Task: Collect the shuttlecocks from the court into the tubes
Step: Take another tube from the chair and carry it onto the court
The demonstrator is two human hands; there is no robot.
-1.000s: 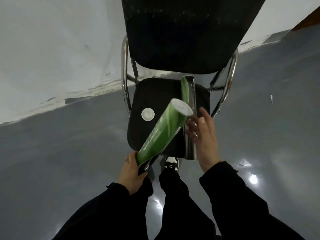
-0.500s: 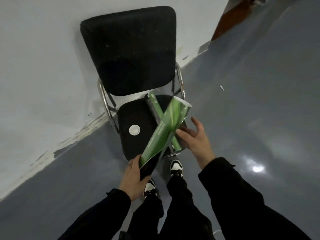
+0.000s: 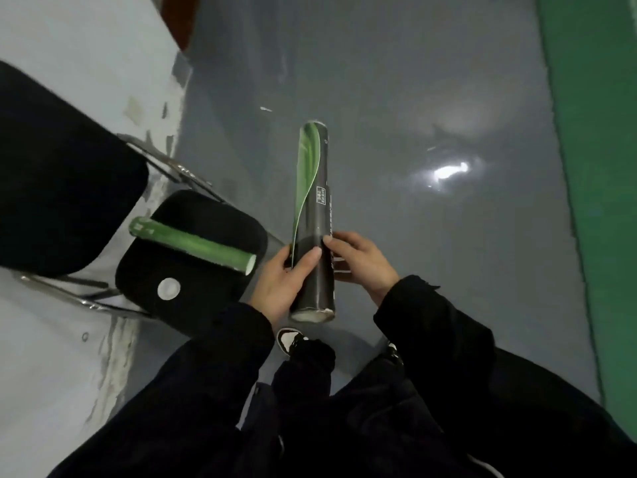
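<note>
A green and black shuttlecock tube [image 3: 313, 208] stands out in front of me, held in both hands over the grey floor. My left hand [image 3: 282, 282] grips its lower part from the left, thumb across the front. My right hand [image 3: 362, 262] holds it from the right, fingers curled against its side. Its near end shows a pale cap. A second green tube [image 3: 193, 244] lies on the black chair seat [image 3: 220, 215], beside a round white lid [image 3: 169, 289]. No shuttlecock is visible.
The chair [image 3: 51, 167] with chrome legs stands at the left against a white wall [image 3: 86, 46]. Glossy grey floor [image 3: 431, 98] stretches ahead, with a green court surface [image 3: 596, 167] along the right edge. My shoes [image 3: 289, 339] show below the tube.
I have turned right, away from the chair. The held tube has swung from a slant over the seat to pointing away from me, and my right hand now holds it too.
</note>
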